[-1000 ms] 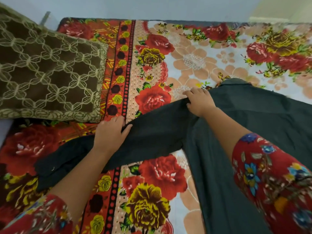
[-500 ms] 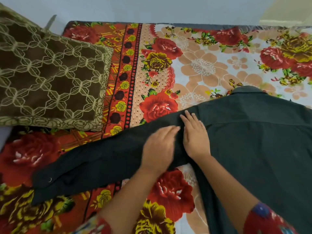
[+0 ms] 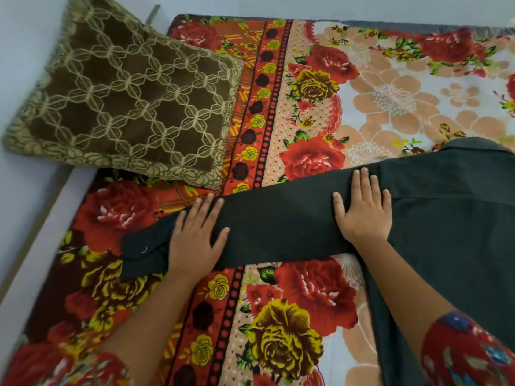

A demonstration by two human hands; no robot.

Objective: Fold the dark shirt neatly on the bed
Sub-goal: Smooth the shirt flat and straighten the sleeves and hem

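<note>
I'm flattening the sleeve (image 3: 278,227) of the dark grey cloth shirt (image 3: 451,246), below the brown lattice-patterned cushion (image 3: 125,107). My left hand (image 3: 195,240) and right hand (image 3: 362,213) press it with fingers straight, gripping nothing. Next, I'd fold the sleeve across the body.

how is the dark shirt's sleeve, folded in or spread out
Spread out: the sleeve extends flat from the dark shirt, left hand and right hand pressing it.

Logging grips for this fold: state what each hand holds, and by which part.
Nothing is gripped. The left hand presses flat on the sleeve of the dark shirt near its cuff; the right hand presses flat at the shoulder end.
</note>
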